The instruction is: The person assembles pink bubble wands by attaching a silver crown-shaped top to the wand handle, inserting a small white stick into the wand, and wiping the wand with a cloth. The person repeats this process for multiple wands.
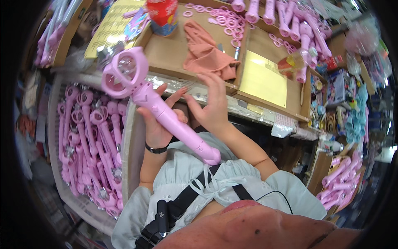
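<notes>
A pink toy wand (172, 124) with a round, open-framed head and a clear piece inside it slants across the front of my body. My left hand (155, 130), with a dark band at the wrist, is wrapped round its upper handle from beneath. The wand's head points up and left, and its butt end lies near my chest. My right hand (211, 103) is just right of the wand, at the bench edge, with its fingers apart. Thin shiny strands show by its fingertips, too fine to name. Beyond it, an orange-brown cloth (207, 54) lies crumpled in a cardboard tray (166, 52).
On my left stands a pale crate (83, 207) full of similar pink wands (93, 145). Pink rings (228, 20), a red cup (162, 16) and a yellow sheet (265, 79) are on the bench. More pink handles (342, 178) lie in a box at right.
</notes>
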Action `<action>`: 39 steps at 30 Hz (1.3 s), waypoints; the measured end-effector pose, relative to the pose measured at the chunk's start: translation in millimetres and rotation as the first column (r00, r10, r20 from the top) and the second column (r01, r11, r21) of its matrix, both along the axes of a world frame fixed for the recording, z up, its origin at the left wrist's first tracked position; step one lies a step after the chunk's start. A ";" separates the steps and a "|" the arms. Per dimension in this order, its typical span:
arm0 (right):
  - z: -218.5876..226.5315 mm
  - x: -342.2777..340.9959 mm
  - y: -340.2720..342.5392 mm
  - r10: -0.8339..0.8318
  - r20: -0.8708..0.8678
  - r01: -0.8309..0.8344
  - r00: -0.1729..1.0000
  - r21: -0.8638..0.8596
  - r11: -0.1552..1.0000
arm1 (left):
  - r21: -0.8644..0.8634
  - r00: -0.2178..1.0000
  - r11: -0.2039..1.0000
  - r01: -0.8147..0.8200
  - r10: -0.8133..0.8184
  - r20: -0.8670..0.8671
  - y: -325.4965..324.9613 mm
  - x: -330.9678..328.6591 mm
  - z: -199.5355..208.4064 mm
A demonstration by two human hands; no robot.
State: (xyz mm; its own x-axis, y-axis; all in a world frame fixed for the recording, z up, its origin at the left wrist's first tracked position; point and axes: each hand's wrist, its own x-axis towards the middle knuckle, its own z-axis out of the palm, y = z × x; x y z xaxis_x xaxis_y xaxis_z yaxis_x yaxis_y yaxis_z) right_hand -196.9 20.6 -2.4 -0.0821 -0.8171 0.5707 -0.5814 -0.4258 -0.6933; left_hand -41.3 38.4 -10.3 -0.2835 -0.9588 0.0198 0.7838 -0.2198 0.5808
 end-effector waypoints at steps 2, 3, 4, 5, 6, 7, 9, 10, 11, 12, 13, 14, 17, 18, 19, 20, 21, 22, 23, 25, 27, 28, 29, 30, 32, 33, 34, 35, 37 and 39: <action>1.1 -2.0 2.5 -0.012 -0.010 0.012 1.000 -0.008 1.000 | -0.001 1.000 1.000 0.008 -0.008 -0.026 -0.4 0.4 -0.3; 1.6 -2.6 3.6 -0.017 0.005 0.017 1.000 -0.016 1.000 | -0.009 0.999 1.000 0.015 -0.015 -0.048 -0.6 0.3 -0.4; 2.0 -3.5 4.1 -0.021 0.032 0.021 0.999 0.004 1.000 | -0.008 1.000 1.000 0.008 -0.008 0.005 0.4 -0.2 -0.2; 2.2 -3.9 4.5 -0.019 0.082 0.018 0.996 0.015 1.000 | -0.007 0.999 1.000 -0.005 0.005 0.046 1.1 -0.6 0.1; 2.5 -4.5 4.7 -0.046 0.066 0.045 0.997 0.010 0.999 | -0.006 0.997 1.000 -0.011 0.011 0.070 1.3 -1.5 0.2; 2.7 -5.0 4.9 -0.057 0.075 0.056 0.996 0.012 0.998 | -0.009 0.996 1.000 -0.006 0.007 0.086 1.5 -2.3 0.3; 3.3 -5.2 5.8 -0.107 0.047 0.107 0.993 0.001 0.994 | 0.011 0.993 1.000 -0.011 0.009 0.114 2.1 -4.3 -0.1; 3.7 -5.6 6.6 -0.117 0.042 0.117 0.992 0.006 0.993 | -0.043 0.999 0.998 0.050 -0.049 0.023 0.3 -4.5 -0.5; 4.4 -5.5 6.9 -0.123 0.052 0.122 0.991 0.018 0.992 | -0.051 0.998 0.997 0.061 -0.060 0.020 0.2 -5.3 -1.3; 5.1 -5.7 7.1 -0.137 0.060 0.135 0.989 0.031 0.990 | -0.058 0.998 0.996 0.067 -0.066 0.020 0.2 -5.7 -2.2; 5.6 -6.8 7.7 -0.153 0.079 0.150 0.985 0.045 0.988 | -0.062 0.998 0.996 0.070 -0.069 0.009 -0.1 -5.7 -2.9; 6.0 -7.5 8.2 -0.168 0.100 0.162 0.981 0.060 0.985 | -0.043 0.998 0.998 0.053 -0.053 0.022 -0.5 -6.0 -3.7; 3.5 -17.5 11.1 -0.099 0.242 0.085 0.965 0.068 0.994 | -0.040 0.997 0.999 0.014 -0.011 0.073 -4.4 -2.1 -2.1; 1.2 -22.6 15.3 -0.006 0.239 -0.018 0.971 0.096 0.995 | -0.050 0.998 0.999 0.003 0.000 0.067 -7.6 0.8 0.1; -1.7 -28.2 20.7 0.097 0.243 -0.133 0.965 0.136 0.982 | -0.061 0.998 0.998 -0.013 0.017 0.065 -11.6 4.7 3.3; -4.9 -33.1 26.6 0.200 0.250 -0.244 0.948 0.159 0.957 | -0.081 0.999 0.996 -0.027 0.030 0.036 -14.9 9.0 7.2; -8.3 -38.3 32.6 0.365 0.316 -0.455 0.876 0.287 0.843 | -0.080 0.995 0.994 -0.075 0.080 0.057 -18.7 13.2 11.3; -11.3 -39.3 39.5 0.432 0.478 -0.624 0.765 0.383 0.681 | -0.106 0.990 0.989 -0.102 0.112 0.084 -23.1 16.6 15.2; -13.8 -39.7 46.5 0.442 0.624 -0.760 0.644 0.453 0.466 | -0.131 0.987 0.983 -0.131 0.141 0.072 -27.0 19.7 19.2; -17.5 -38.7 52.6 0.450 0.767 -0.889 0.458 0.388 0.244 | -0.216 0.992 0.971 -0.105 0.116 0.040 -32.3 20.3 24.4; -18.1 -35.8 55.0 0.541 0.702 -0.886 0.463 0.357 0.295 | -0.263 0.984 0.957 -0.123 0.151 0.089 -30.3 13.3 25.7; -17.5 -33.3 55.7 0.591 0.635 -0.867 0.497 0.342 0.362 | -0.313 0.993 0.949 -0.028 -0.009 -0.117 -31.9 7.2 24.6; -16.5 -31.1 55.4 0.641 0.563 -0.852 0.522 0.300 0.430 | -0.276 0.992 0.953 -0.121 0.122 -0.014 -29.0 2.2 24.4; -16.2 -29.8 52.4 0.651 0.525 -0.834 0.548 0.285 0.472 | -0.321 0.992 0.940 -0.118 0.129 0.014 -26.2 -5.5 22.0; -15.3 -28.1 46.7 0.667 0.459 -0.802 0.587 0.218 0.556 | -0.366 0.996 0.928 -0.069 0.083 0.023 -20.2 -17.8 17.5; -15.3 -28.4 43.3 0.673 0.447 -0.802 0.590 0.227 0.552 | -0.380 1.000 0.925 0.002 -0.003 -0.001 -16.7 -22.7 14.7; -15.0 -30.3 41.1 0.671 0.439 -0.798 0.598 0.252 0.547 | -0.335 0.993 0.939 0.081 -0.047 0.109 -13.8 -22.4 14.1; -14.2 -33.2 38.9 0.668 0.429 -0.792 0.608 0.281 0.541 | -0.324 0.987 0.944 0.067 -0.014 0.163 -12.1 -20.0 13.4; -12.6 -45.7 25.8 0.725 0.269 -0.767 0.634 0.336 0.547 | -0.297 0.960 0.954 0.049 0.037 0.278 -10.6 -11.4 12.0; -7.5 -62.9 6.3 0.700 0.177 -0.708 0.692 0.357 0.609 | -0.242 0.937 0.970 0.010 0.076 0.342 -10.7 -0.4 10.2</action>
